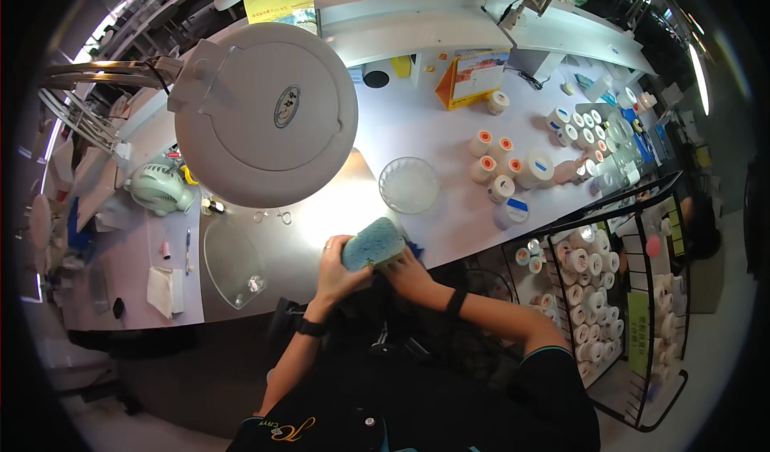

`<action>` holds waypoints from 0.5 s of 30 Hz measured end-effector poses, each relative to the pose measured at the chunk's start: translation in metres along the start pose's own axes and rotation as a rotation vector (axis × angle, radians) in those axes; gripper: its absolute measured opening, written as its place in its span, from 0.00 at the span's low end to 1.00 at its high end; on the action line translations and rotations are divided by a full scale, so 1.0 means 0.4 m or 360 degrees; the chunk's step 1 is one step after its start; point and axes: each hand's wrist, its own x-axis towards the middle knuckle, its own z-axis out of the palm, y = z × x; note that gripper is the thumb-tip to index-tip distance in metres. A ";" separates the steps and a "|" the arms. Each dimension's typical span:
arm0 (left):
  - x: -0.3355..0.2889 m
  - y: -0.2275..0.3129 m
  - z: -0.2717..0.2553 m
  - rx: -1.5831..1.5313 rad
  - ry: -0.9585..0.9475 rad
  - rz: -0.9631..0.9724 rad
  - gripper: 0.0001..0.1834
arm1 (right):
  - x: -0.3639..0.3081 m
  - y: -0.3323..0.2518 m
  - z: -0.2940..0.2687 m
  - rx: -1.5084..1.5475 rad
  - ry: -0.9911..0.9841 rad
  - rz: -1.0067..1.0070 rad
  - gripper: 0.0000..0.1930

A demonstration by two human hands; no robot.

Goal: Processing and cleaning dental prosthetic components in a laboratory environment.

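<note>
A blue-green sponge block (372, 246) is tilted up over the front edge of the metal-topped bench (309, 279). My left hand (337, 274) grips its left side, with the thumb along the lower edge. At the block's lower right, my right hand (406, 275) has its fingers bent against it; their tips are partly hidden. Something small and dark blue (415, 249) shows just beyond the right hand, its kind unclear. Beyond the sponge stands a round clear glass dish (409, 185). Left of my hands lies a clear tray (233, 263) with a few small shiny pieces at its near end.
A big white lamp head (265, 115) hangs over the bench's left part. A small fan (159, 188) and a white cloth (164, 291) are at the left. Several lidded jars (537, 169) and a desk calendar (475, 79) occupy the right side. A black wire rack (638, 291) of jars stands beside me.
</note>
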 end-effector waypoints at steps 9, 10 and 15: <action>0.044 0.006 0.208 0.0037 -0.0202 0.0464 0.31 | -0.148 0.183 -0.223 -0.0638 0.0068 0.0687 0.20; 0.043 0.007 0.216 0.0056 -0.0241 0.0426 0.32 | -0.138 0.178 -0.225 -0.0752 0.0042 0.0782 0.20; -0.022 0.009 0.095 0.0427 0.0137 0.0347 0.30 | -0.038 0.051 -0.292 -0.0506 0.0012 0.0612 0.21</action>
